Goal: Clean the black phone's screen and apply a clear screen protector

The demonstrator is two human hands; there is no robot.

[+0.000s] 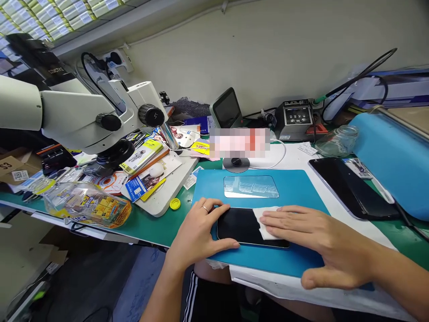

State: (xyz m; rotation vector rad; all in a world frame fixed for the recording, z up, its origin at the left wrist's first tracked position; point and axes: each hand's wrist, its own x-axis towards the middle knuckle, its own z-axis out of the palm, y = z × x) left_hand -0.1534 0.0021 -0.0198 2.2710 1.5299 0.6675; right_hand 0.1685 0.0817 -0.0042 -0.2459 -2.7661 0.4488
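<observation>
Black and glossy, a flat rectangular phone with rounded corners (pixel 236 223) is laid dark face up on a broad blue rectangular mat (pixel 295 183). Its left end is clasped by the left hand (pixel 201 228), the thumb being set along the near edge and the forefinger along the far edge; a plain ring is worn. A thin white folded wipe (pixel 266 232) is pressed onto the other end beneath the flattened fingers of the right hand (pixel 311 237), whose thumb is spread out over the mat. The two hands are kept apart, not touching.

Just beyond the phone, a shiny reflective rounded-corner panel (pixel 251 186) is placed on the mat. To the right, a large black glossy tablet-like slab (pixel 348 190) is seen, with a clear glass jar (pixel 337 142) near it. To the left, a small round yellow plastic cap (pixel 174 204) is set on the green tabletop (pixel 157 228), overlooked by a white microscope with black knobs (pixel 77 107).
</observation>
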